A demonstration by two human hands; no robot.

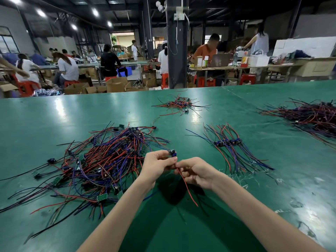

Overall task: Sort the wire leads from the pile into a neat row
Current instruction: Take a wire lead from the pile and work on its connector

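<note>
Head view, A asks: what is being held?
B: One wire lead (183, 180); the left hand (156, 164) pinches it beside its blue component (172, 153), fingers curled close; the right hand (195, 172) pinches the red wire (191, 196) just below, whose end hangs down over the green table (45, 115).
A: And the other leads?
B: The tangled pile (101, 160) lies left of the hands, near the left wrist; the neat row (229, 142) lies to the right, blue parts side by side, wires fanned out; a small heap (180, 104) and a larger heap (312, 115) sit farther back, well apart.
</note>
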